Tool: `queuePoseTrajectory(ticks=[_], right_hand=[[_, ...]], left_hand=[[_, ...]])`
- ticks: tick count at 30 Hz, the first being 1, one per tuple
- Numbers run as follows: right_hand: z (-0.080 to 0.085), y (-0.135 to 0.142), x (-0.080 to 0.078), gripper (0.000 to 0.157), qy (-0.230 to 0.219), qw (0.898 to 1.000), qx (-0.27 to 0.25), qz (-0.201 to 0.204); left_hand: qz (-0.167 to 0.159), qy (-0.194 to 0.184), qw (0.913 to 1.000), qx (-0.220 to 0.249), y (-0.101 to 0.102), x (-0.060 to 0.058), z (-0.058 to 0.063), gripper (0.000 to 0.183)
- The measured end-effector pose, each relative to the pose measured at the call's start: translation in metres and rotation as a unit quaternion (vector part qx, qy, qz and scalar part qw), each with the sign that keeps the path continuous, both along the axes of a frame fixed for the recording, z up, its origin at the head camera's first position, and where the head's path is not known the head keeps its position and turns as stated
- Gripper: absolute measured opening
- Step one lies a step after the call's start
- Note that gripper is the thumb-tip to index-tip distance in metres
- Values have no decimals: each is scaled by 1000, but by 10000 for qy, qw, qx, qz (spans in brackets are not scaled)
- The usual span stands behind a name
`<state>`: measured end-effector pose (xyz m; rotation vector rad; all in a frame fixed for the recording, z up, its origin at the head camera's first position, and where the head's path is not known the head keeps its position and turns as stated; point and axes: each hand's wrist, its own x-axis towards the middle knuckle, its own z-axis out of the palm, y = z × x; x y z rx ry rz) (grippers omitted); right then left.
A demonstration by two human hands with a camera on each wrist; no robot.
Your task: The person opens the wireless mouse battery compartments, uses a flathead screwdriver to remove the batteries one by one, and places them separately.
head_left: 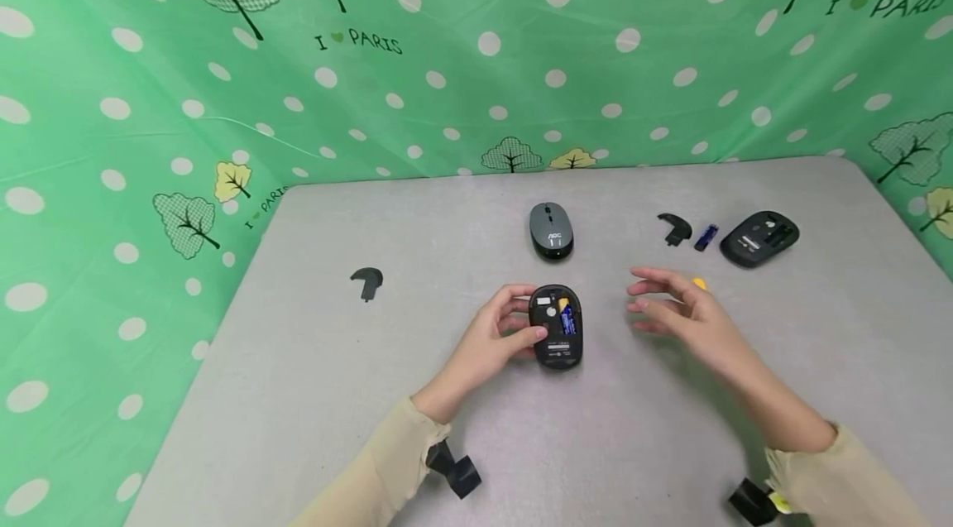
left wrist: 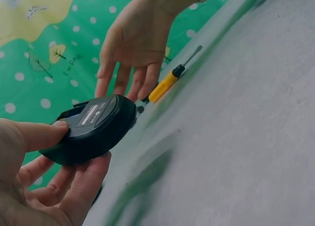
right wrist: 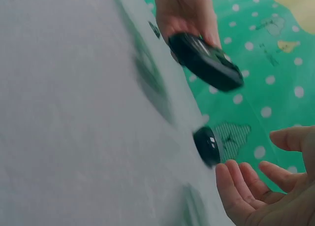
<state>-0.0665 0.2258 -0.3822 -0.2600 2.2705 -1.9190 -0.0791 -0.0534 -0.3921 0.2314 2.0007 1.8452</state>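
Over the grey counter's middle, the left grip pinches an upturned oval black plastic mouse — its blue-and-yellow cylindrical battery uncovered, so tilting might spill it. The right grip hangs empty, fingers slack.

Left fingers gripping upturned mouse, battery inside, right fingers nearby, grey mouse beyond

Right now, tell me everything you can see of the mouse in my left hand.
The mouse is black, rounded and plastic-looking. Its underside faces up, showing pale markings and an uncovered blue-and-yellow battery inside. Your left hand grips it from the left, thumb on top, holding it above the table.
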Motion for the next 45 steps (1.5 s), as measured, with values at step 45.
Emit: queuePoseTrajectory(ticks=[45], right_hand=[[-14,82,-21,61,-674,9570,2703,-813]], left_hand=[[-43,-161,9998,68,-5,0,2,53]])
